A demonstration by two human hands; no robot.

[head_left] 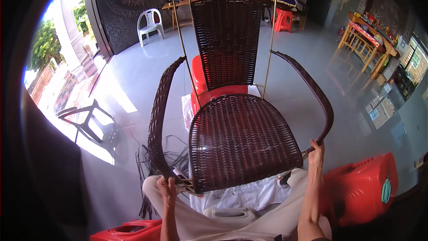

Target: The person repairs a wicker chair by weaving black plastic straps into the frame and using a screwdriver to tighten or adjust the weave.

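A dark brown woven armchair with a thin brass-coloured metal frame stands in front of me, its seat toward me and its tall backrest at the far side. My left hand is closed around the lower front end of the left armrest. On the other side, my right hand grips the front end of the right armrest. Both armrests are wrapped in dark strips. Beneath the front of the seat, my legs in light trousers are spread apart. The chair's lower legs are hidden.
Red plastic stools lie at my right and lower left; another red one is behind the chair. Loose dark strips lie on the floor at left, near white sheeting. A dark frame stands by the doorway.
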